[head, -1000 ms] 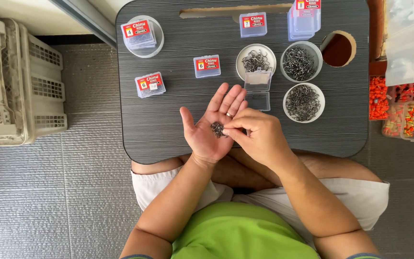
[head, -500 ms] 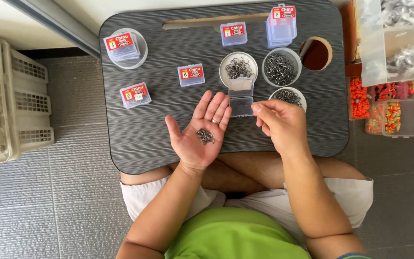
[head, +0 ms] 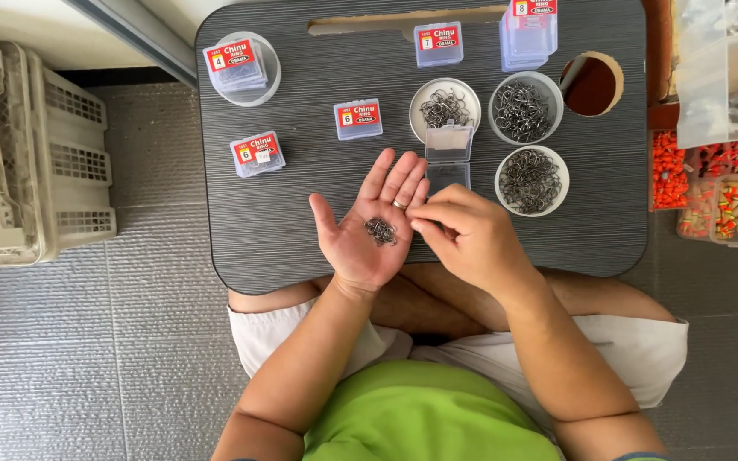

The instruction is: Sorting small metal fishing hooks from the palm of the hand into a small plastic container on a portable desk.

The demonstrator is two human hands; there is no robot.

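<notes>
Left hand (head: 375, 224) is open flat, palm up, over the near edge of the desk (head: 292, 213), cradling a little tangle of dark wire hooks (head: 380, 230). Right hand (head: 463, 235) sits pinched beside it, fingertips at the palm; can't tell if it's holding one. Open clear box (head: 448, 154) just beyond the fingers, bowls of hooks (head: 531, 179) toward the right edge.

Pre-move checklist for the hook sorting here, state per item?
1. Left hand flat, palm up: ok.
2. Small pile of hooks resting on the palm: ok.
3. Right hand fingertips pinched beside the pile: ok; hook in the pinch: cannot tell.
4. Open clear box on the table beyond the fingers, lid up: ok.
5. Three bowls of hooks upright: ok.
</notes>
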